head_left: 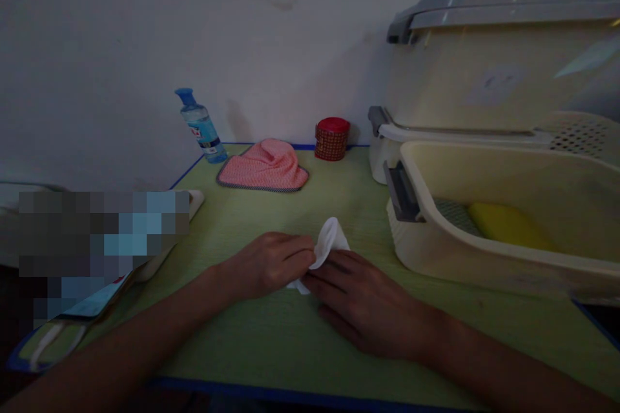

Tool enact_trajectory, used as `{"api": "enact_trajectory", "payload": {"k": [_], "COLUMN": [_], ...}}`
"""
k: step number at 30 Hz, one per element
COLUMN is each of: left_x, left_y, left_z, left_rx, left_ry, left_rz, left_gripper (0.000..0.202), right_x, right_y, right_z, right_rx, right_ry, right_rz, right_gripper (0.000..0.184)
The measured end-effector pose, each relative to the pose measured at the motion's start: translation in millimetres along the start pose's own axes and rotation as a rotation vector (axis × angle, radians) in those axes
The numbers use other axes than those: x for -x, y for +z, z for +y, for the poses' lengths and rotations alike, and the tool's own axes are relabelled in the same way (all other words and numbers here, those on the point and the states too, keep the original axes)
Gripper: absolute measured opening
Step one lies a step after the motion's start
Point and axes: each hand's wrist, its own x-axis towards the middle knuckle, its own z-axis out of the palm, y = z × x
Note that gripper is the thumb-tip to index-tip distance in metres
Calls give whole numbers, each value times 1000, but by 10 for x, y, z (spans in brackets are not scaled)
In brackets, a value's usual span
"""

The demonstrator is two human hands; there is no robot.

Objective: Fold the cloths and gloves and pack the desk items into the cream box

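A small white cloth (pixel 328 242) lies on the green mat (pixel 271 335) in front of me. My left hand (pixel 271 264) is closed, pinching the cloth's left edge and lifting a fold of it. My right hand (pixel 361 300) lies on the mat over the cloth's lower right part, fingers curled against it. Both forearms reach in from the bottom edge.
A pink folded cloth (pixel 264 166), a blue-capped water bottle (pixel 199 126) and a red round tin (pixel 332 138) stand by the back wall. A cream plastic basket (pixel 484 258) holding a yellow sponge (pixel 506 224) is at right, with a lidded cream bin (pixel 484 77) behind.
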Motion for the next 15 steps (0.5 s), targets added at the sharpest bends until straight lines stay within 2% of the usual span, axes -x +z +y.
{"api": "enact_trajectory", "payload": {"k": [7,11,15], "left_x": [-100,-120,-88], "left_y": [-81,-94,-50], "left_z": [31,43,56], "left_rx": [-15,-35,6], "left_ry": [37,35,-10], "left_rz": [-11,-29,-95], "left_gripper": [38,42,39], "right_x": [9,7,26], "right_y": [-42,-45,-46], "right_z": [15,22,18], "right_rx": [-137,-16,150], "right_ry": [-6,-47,-94], "right_rz": [39,50,124], "right_gripper": [27,23,22]}}
